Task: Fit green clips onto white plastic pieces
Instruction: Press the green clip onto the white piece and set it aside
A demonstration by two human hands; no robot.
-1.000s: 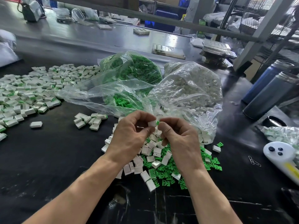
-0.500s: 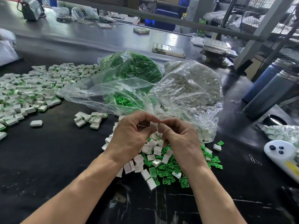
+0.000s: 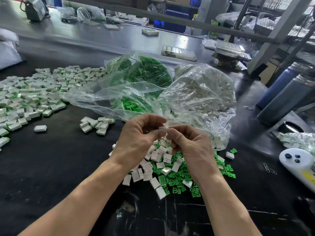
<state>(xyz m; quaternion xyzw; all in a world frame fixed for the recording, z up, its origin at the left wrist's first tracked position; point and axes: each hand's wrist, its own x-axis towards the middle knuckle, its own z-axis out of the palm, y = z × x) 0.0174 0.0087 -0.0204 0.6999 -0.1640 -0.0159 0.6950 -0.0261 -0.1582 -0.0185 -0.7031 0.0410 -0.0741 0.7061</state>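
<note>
My left hand (image 3: 139, 139) and my right hand (image 3: 190, 147) meet fingertip to fingertip above the table, both pinching one small white plastic piece (image 3: 163, 128). Any green clip between the fingers is hidden. Directly below the hands lies a loose heap of white pieces (image 3: 153, 167) mixed with green clips (image 3: 177, 181). Behind them an open clear bag of green clips (image 3: 141, 77) leans against a clear bag of white pieces (image 3: 204, 92).
A wide spread of white pieces with green inserts (image 3: 29, 94) covers the left of the black table, with a smaller cluster (image 3: 95, 124) nearer. Two dark bottles (image 3: 286, 97) stand at the right, a white device (image 3: 300, 162) and paper clips (image 3: 269, 168) lie near the right edge.
Both hands have stayed together above the heap, lifting very slightly. The white piece is now more covered by the fingertips than a second ago.
</note>
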